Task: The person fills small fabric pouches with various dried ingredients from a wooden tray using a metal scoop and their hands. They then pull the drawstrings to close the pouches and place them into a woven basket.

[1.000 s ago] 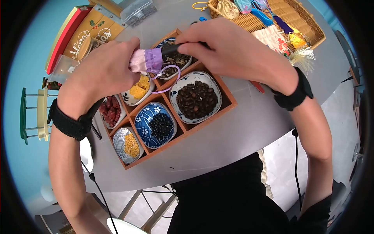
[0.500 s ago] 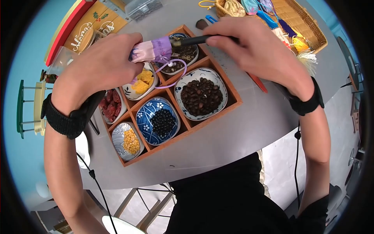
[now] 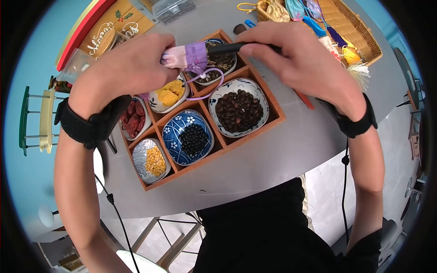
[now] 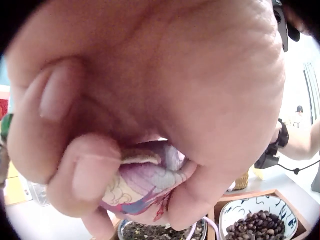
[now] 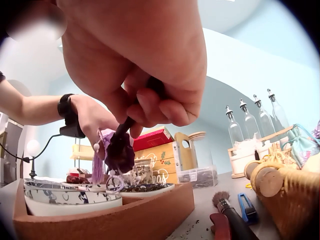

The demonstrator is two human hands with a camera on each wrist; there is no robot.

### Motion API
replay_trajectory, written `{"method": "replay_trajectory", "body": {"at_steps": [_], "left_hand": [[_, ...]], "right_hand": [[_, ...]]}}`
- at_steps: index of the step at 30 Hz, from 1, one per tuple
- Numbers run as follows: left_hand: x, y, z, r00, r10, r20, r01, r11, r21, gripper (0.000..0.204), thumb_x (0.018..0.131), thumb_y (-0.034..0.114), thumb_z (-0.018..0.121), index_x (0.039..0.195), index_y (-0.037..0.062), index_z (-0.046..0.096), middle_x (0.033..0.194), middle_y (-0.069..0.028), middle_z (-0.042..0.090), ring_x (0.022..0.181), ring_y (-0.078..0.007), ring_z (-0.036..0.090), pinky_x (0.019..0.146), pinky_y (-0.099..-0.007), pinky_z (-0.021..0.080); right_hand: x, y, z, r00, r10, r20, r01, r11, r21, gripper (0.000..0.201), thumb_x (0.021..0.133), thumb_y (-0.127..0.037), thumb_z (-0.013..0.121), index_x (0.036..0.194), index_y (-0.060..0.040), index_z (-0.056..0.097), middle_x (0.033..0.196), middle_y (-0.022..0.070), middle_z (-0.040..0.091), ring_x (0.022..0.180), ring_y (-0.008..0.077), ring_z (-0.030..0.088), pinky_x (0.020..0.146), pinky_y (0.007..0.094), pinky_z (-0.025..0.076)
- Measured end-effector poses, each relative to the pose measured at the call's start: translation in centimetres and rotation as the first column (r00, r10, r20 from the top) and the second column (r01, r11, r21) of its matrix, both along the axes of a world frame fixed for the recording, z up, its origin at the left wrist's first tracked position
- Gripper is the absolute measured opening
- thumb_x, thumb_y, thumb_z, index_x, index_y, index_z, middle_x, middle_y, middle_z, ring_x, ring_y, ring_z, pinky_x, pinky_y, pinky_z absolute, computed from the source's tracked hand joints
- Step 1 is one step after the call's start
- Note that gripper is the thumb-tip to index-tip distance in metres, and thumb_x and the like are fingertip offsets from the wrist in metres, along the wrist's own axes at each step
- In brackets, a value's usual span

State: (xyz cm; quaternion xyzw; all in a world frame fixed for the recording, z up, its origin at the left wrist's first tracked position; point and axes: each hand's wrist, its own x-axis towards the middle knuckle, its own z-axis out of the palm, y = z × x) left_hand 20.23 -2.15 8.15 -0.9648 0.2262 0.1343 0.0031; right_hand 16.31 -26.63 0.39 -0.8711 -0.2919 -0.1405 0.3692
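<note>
My left hand (image 3: 132,66) grips a small pink and purple drawstring pouch (image 3: 191,55) sideways, with its mouth toward the right. The patterned cloth of the pouch (image 4: 145,185) shows between the fingers and thumb in the left wrist view. A purple cord (image 3: 222,82) loops down from it over the bowls. Thumb and fingers of my right hand (image 3: 296,57) pinch a tool with a black handle (image 3: 225,48). Its far end sits at the pouch mouth and is hidden by the cloth. Below is a bowl of dried dark leaves (image 3: 223,63).
A divided wooden box (image 3: 278,116) holds patterned bowls of dark brown beans (image 3: 239,111), black beans (image 3: 195,139), yellow kernels (image 3: 155,161), yellow chunks (image 3: 170,93) and dried red fruit (image 3: 134,119). A brush (image 5: 230,210) and a blue clip (image 5: 247,207) lie beside it. A wicker basket (image 3: 375,54) holds more pouches.
My right hand has moved right from the pouch, and more of the black handle shows between them. The left hand still holds the pouch, shifted slightly right in view.
</note>
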Motion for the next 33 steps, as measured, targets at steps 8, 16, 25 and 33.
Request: {"method": "replay_trajectory", "body": {"at_steps": [8,16,25,33], "left_hand": [[-0.8,0.8,2.2,0.996,0.082,-0.032,-0.084,0.995,-0.055,0.030,0.080,0.015,0.067,0.104,-0.0007,0.059,0.083,-0.0156,0.065,0.079,-0.0274,0.065,0.072,-0.0386,0.048],[-2.0,3.5,2.8,0.991,0.134,-0.002,-0.129,0.947,-0.296,0.031,0.082,0.020,0.066,0.103,-0.0001,0.055,0.086,-0.0172,0.067,0.079,-0.0251,0.065,0.073,-0.0368,0.049],[-2.4,4.2,3.6,0.991,0.129,0.045,-0.103,0.921,-0.376,0.034,0.082,0.023,0.066,0.104,0.0001,0.055,0.086,-0.0160,0.066,0.078,-0.0225,0.061,0.072,-0.0353,0.049],[-3.4,6.2,4.8,0.980,0.198,0.033,-0.160,0.866,-0.473,0.041,0.085,0.032,0.069,0.108,0.0008,0.056,0.090,-0.0118,0.063,0.083,-0.0198,0.058,0.077,-0.0328,0.046]], "right_hand": [[-1.4,-2.4,0.6,0.973,-0.133,-0.191,0.131,0.991,-0.023,0.023,0.095,-0.016,0.057,0.104,0.0031,0.068,0.079,0.0221,0.064,0.072,0.0350,0.062,0.068,0.0391,0.048],[-3.0,-2.5,-1.6,0.961,-0.181,-0.209,0.195,0.980,0.048,0.026,0.096,-0.017,0.057,0.106,0.0054,0.065,0.083,0.0229,0.065,0.073,0.0365,0.062,0.070,0.0405,0.048],[-4.4,-2.4,-1.4,0.923,-0.239,-0.301,0.264,0.964,0.043,0.024,0.097,-0.017,0.056,0.105,0.0042,0.065,0.087,0.0252,0.063,0.080,0.0410,0.061,0.072,0.0428,0.048],[-4.3,-2.6,-2.2,0.961,-0.224,-0.164,0.223,0.975,-0.023,0.023,0.097,-0.016,0.057,0.105,0.0034,0.065,0.079,0.0193,0.064,0.070,0.0307,0.061,0.069,0.0375,0.048]]}}
